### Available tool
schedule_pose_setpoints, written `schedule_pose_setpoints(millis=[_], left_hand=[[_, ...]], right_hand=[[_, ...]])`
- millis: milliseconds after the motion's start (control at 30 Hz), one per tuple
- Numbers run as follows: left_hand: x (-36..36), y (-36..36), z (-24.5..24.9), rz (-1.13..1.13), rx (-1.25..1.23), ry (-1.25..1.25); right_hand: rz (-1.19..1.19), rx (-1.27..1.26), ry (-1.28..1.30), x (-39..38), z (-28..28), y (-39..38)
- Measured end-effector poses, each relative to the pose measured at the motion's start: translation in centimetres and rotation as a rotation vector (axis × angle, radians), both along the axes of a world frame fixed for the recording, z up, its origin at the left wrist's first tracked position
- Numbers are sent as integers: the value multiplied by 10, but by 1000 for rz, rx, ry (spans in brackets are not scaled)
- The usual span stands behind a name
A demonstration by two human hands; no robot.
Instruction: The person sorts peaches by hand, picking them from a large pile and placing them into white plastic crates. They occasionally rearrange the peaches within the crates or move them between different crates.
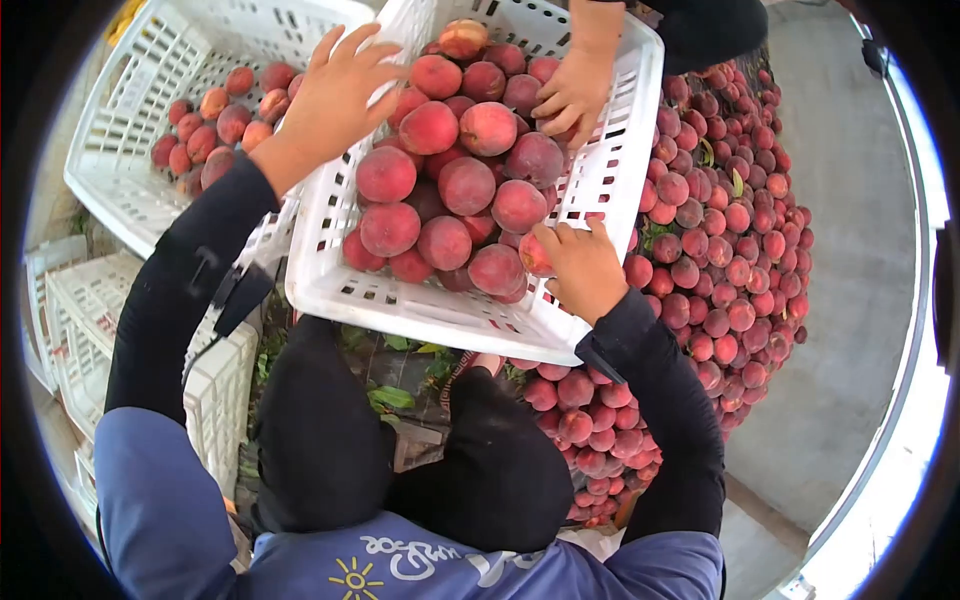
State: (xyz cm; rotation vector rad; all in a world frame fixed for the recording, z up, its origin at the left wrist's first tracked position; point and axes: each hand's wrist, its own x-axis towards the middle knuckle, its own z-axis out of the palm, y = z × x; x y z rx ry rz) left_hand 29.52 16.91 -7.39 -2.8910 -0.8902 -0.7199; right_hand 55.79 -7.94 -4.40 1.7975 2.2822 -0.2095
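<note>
A white plastic crate (440, 325) full of red peaches (466, 186) stands in front of my knees. My left hand (335, 95) is over its left rim, fingers spread, with nothing in them. At the near right corner inside the crate, my right hand (582, 268) has its fingers curled round a peach (536, 254). Another person's hand (580, 92) reaches in from the top and touches peaches at the crate's far right side.
A second white crate (110, 165) with fewer peaches (215, 130) stands at the left. More white crates (220, 385) are below it. A large heap of peaches (720, 240) lies on the right, beside a grey floor strip (850, 200). Green leaves (392, 397) lie near my feet.
</note>
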Motion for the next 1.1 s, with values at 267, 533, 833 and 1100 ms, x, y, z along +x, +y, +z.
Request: schedule_pose_setpoints(millis=[267, 533, 833, 1100], left_hand=[[82, -121, -10, -702, -595, 473], [94, -135, -47, -458, -990, 457], [74, -117, -5, -515, -1831, -273], [17, -136, 63, -440, -2047, -559]], right_hand=[[-12, -76, -37, 12, -5, 17], [-24, -141, -23, 14, -8, 20], [-379, -54, 683, 0, 29, 14], [-380, 177, 798, -77, 89, 4]])
